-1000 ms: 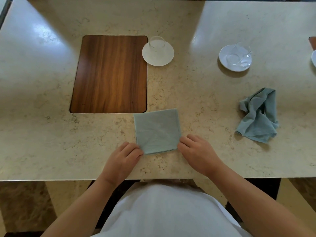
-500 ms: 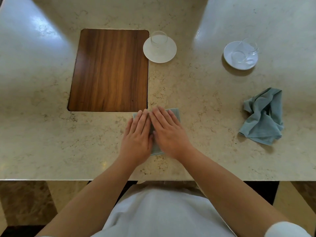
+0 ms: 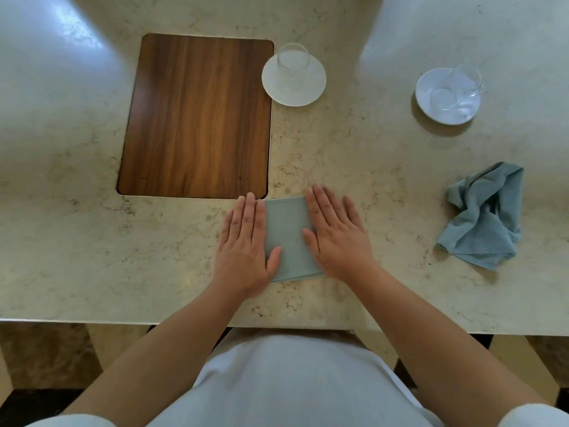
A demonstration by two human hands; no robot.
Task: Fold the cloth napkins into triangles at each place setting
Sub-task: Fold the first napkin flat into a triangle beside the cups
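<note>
**A:** How do the grips sit?

**B:** Both lie flat, palms down, with the fingers straight and close together, and neither pinches anything. The left grip point(image 3: 243, 241) presses on the left edge of the folded napkin point(image 3: 288, 235), its thumb resting on the cloth. The right grip point(image 3: 335, 235) presses on the right edge in the same way.

**A:** And the napkin itself?

**B:** It lies flat on the surface point(image 3: 92, 241), near the front edge. It is blue-green, and only a strip of it shows between the two grips. Its far left corner is just beside the near right corner of the wooden mat point(image 3: 197, 118).

**A:** What lies further out?

**B:** A crumpled napkin point(image 3: 486, 217) of the same colour lies well apart to the right. A white saucer point(image 3: 308, 94) sits at the mat's far right corner with a glass point(image 3: 292, 61) on it. Further right, a second saucer point(image 3: 431, 109) carries a second glass point(image 3: 458, 84).
</note>
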